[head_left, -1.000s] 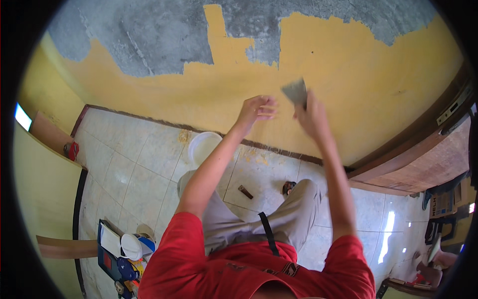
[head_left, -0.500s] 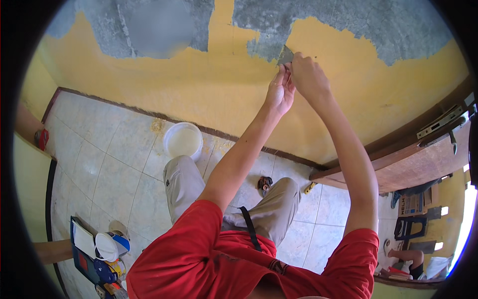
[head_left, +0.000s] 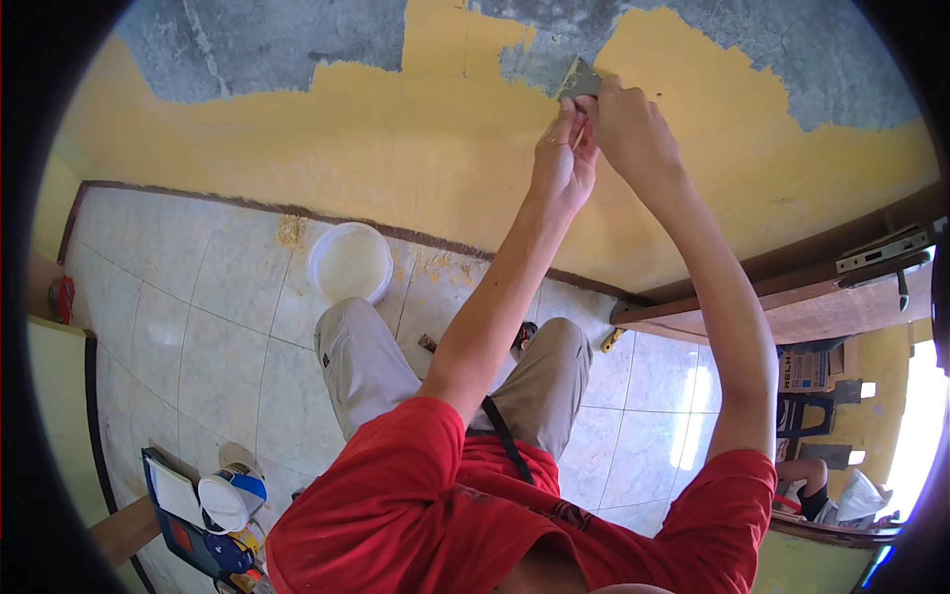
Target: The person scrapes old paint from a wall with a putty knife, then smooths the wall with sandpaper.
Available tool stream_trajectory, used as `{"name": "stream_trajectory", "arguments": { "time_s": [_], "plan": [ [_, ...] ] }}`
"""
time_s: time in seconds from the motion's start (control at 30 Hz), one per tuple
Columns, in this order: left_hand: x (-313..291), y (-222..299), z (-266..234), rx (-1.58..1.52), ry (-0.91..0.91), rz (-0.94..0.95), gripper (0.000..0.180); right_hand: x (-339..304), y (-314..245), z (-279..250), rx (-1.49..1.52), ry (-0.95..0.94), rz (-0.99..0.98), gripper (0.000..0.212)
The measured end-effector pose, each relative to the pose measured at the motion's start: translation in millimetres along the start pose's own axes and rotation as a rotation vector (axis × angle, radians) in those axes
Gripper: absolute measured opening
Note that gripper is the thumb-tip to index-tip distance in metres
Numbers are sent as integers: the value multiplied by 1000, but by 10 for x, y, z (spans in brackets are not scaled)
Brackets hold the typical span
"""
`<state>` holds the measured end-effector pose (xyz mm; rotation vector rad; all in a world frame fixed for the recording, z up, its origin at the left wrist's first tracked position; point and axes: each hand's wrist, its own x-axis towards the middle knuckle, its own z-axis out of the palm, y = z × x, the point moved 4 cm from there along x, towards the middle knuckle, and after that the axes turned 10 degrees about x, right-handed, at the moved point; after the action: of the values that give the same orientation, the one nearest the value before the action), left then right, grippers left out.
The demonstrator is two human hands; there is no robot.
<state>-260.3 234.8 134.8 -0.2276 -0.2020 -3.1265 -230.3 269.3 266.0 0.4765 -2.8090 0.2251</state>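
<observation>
A wooden door [head_left: 722, 317] stands open at the right, the biggest thing around. Down by the left knee there's a round white bucket [head_left: 349, 265], close to the wall; a smaller white tub [head_left: 231, 500] sits lower left, and a yellow-handled tool [head_left: 613, 339] lies near the door's foot.

Up top, here's the metal scraper [head_left: 581, 79], just in front of the paint's ragged border, its long axis slanting up-left from the right hand [head_left: 635, 129], blade edge facing up-left. That right hand is clenched round the handle, which it hides. The left hand [head_left: 564, 168] has fingertips at the blade's lower corner; pinching or merely touching, I can't tell.

Behind it all, a yellow wall [head_left: 426, 139] with bare grey patches [head_left: 287, 45], then pale tiled floor [head_left: 228, 277], dark brown skirting [head_left: 426, 240] and, smallest, scattered yellowish flakes [head_left: 289, 231].
</observation>
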Motion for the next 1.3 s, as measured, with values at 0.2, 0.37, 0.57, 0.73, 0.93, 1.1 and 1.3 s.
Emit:
{"name": "stream_trajectory", "arguments": {
  "time_s": [0.2, 0.37, 0.57, 0.73, 0.93, 1.1, 1.3],
  "plan": [
    [-14, 21, 16, -107, -52, -103, 23, 9, -251, -58, -120, -48, -2, 24],
    [7, 163, -45, -73, 40, -37, 19, 8, -213, 4, -59, -27, 22, 25],
    [-7, 240, -86, 52, 33, -77, 18, 29, -118, 145, 38, 28, 35, 35],
    [-31, 340, -166, 150, 84, -64, 17, 5, -37, 271, 160, 69, 87, 43],
    [45, 269, -204, 83, 59, -44, 16, -29, -185, 250, 24, 145, 121, 42],
    [29, 187, -95, -127, 144, -77, 14, 41, -222, 182, 11, 133, 70, 47],
    [-61, 343, -102, 118, 195, -29, 15, 23, -157, 253, 94, 141, 87, 41]
  ]
}}
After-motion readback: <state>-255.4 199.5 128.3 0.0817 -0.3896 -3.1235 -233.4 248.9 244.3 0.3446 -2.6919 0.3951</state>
